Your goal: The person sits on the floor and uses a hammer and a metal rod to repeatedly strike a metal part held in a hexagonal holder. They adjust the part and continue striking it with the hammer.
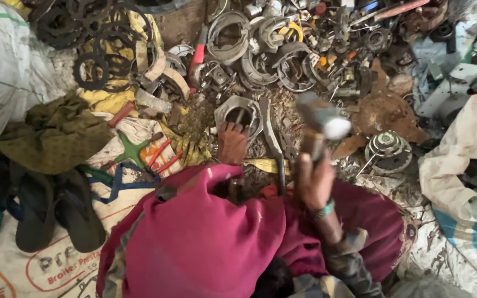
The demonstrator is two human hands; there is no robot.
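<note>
Gripping a hammer [320, 122] by its wooden handle, the right hand [314, 182] was closed tight and raised, the blurred steel head poised above the ground between a long flat metal lever [271, 138] and a round finned clutch-like part [387, 150]. The left hand [232, 142] pressed down on the near edge of a ring-shaped metal housing [239, 115], fingers curled around a thin punch or chisel [239, 116] that stood inside the ring's opening; how firmly the rod was pinched could not be told. The housing lay on dirty ground just in front of the person's magenta-draped knees [205, 232], at the near rim of a heap of brake shoes [233, 36], sprockets [92, 69] and other scrap. A pair of dark sandals [56, 207] sat well apart to the left on a printed sack [40, 265]. Judging by the lifted hammer and the steadied rod, the work appeared to be at the striking step. The next blow would seem to call for a square hit on the rod's top, with the left fingers kept low and the housing held from skidding.
</note>
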